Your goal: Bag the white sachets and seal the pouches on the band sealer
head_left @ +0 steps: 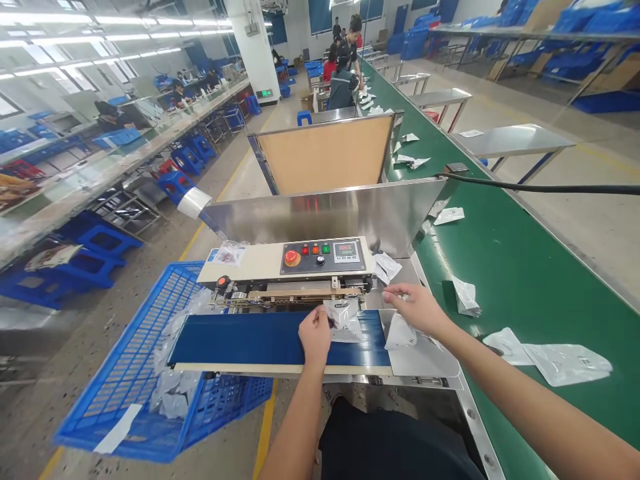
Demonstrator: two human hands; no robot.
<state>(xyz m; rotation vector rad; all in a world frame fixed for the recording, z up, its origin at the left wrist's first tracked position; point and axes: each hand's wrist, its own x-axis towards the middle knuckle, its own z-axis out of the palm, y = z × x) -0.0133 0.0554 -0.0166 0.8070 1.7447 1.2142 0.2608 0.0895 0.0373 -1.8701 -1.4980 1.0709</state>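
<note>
My left hand point(315, 333) is closed on the left edge of a small white pouch point(346, 323) with dark print near its top. That pouch stands on the blue belt point(240, 339) of a band sealing machine point(260, 260), its upper edge close to the sealing band. To its right, my right hand point(417, 308) has its fingers drawn together; whether anything is between them I cannot make out. Just under that hand, a second white pouch point(400, 332) rests at the metal plate point(425, 357). Another pouch point(387, 267) lies behind the right fingertips.
A blue crate point(115, 373) with sealed white pouches stands left of the machine. Along the right runs a green conveyor point(505, 267) carrying scattered pouches point(567, 363). A steel panel point(320, 210) rises behind the machine. A black cable point(545, 185) crosses above the conveyor. Other people sit farther back.
</note>
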